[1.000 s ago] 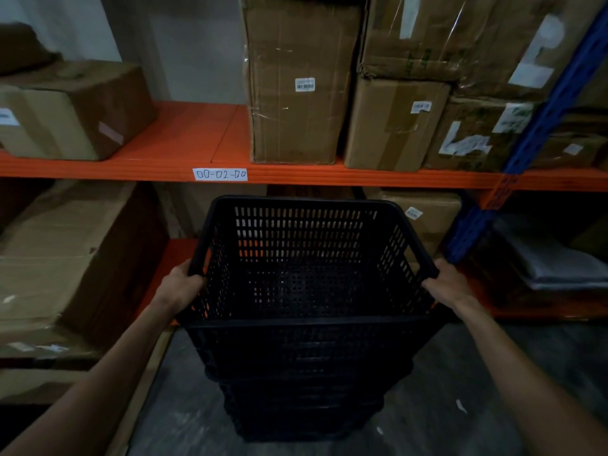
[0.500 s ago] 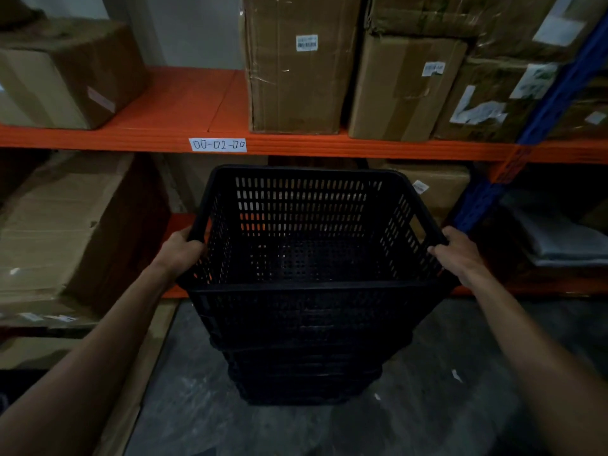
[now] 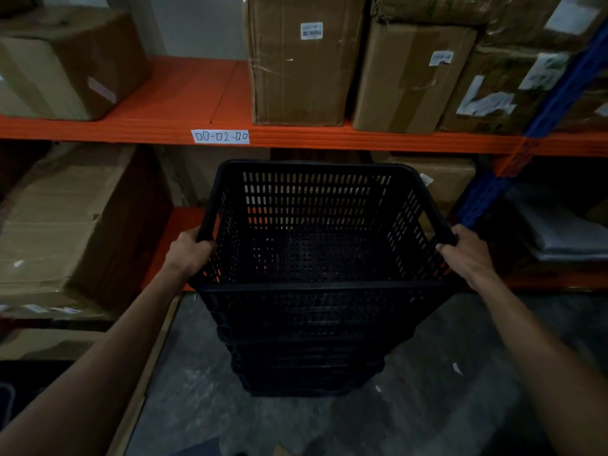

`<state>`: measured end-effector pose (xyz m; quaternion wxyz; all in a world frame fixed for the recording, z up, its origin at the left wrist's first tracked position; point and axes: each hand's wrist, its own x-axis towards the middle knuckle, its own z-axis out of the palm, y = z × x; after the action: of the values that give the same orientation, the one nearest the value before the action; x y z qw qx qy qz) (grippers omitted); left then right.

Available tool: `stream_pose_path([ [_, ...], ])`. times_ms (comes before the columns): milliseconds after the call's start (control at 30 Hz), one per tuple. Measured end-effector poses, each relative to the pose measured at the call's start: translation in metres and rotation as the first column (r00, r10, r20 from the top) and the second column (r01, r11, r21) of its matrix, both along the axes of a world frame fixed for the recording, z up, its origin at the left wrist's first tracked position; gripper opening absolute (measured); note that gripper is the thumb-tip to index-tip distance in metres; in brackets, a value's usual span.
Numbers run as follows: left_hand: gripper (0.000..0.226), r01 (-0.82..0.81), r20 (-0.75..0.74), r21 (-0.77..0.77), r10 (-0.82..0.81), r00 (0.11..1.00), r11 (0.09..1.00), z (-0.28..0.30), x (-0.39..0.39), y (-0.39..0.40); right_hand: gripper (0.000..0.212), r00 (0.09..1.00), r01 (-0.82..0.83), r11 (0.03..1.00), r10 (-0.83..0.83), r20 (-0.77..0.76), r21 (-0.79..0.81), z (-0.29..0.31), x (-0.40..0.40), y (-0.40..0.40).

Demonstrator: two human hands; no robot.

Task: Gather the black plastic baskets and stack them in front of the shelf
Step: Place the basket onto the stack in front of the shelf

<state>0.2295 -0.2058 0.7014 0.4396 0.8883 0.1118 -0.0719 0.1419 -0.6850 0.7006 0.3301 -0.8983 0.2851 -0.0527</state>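
Note:
A stack of several nested black plastic baskets (image 3: pixel 316 327) stands on the grey concrete floor right in front of the orange shelf (image 3: pixel 329 139). The top basket (image 3: pixel 316 205) is perforated and empty. My left hand (image 3: pixel 187 251) grips its left rim. On the opposite side, my right hand (image 3: pixel 467 255) grips the right rim. The bottom of the stack sits near the floor; whether it touches is hard to tell.
Cardboard boxes (image 3: pixel 299 60) fill the upper shelf, with more on the lower level (image 3: pixel 75 225). A blue upright post (image 3: pixel 513 179) stands at the right. A white label (image 3: pixel 219 136) marks the shelf beam. Flat cardboard (image 3: pixel 144 383) lies on the floor at the left.
The basket stack and both hands have shifted a little higher in view, then settled; the shelf has also slid upward in view. Both hands keep their grip on the rim.

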Motion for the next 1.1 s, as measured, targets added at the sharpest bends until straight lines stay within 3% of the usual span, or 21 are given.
stream_pose_path([
  [133,0.043,0.006,0.005,0.045,-0.006,1.0,0.999,-0.003,0.005,-0.001,0.018,0.999,0.012,0.999,-0.013,-0.047,-0.03,0.001,0.001,0.003],
  [333,0.05,0.035,0.011,0.154,-0.037,0.999,0.988,-0.002,0.01,0.001,0.038,0.987,-0.029,0.948,-0.024,-0.161,-0.318,-0.002,0.004,0.014],
  [533,0.057,0.075,0.021,0.338,-0.087,0.996,0.938,0.015,0.014,-0.004,0.055,0.961,-0.002,0.972,-0.064,-0.27,-0.237,0.008,0.019,0.018],
  [900,0.051,0.044,0.064,0.411,-0.077,0.995,0.911,0.014,0.014,-0.005,0.057,0.96,0.017,0.938,-0.112,-0.256,-0.346,0.002,0.021,0.024],
  [1100,0.042,0.107,-0.023,0.361,-0.106,0.994,0.926,0.009,0.014,0.005,0.059,0.95,-0.052,0.938,-0.06,-0.306,-0.343,0.006,0.014,0.024],
])
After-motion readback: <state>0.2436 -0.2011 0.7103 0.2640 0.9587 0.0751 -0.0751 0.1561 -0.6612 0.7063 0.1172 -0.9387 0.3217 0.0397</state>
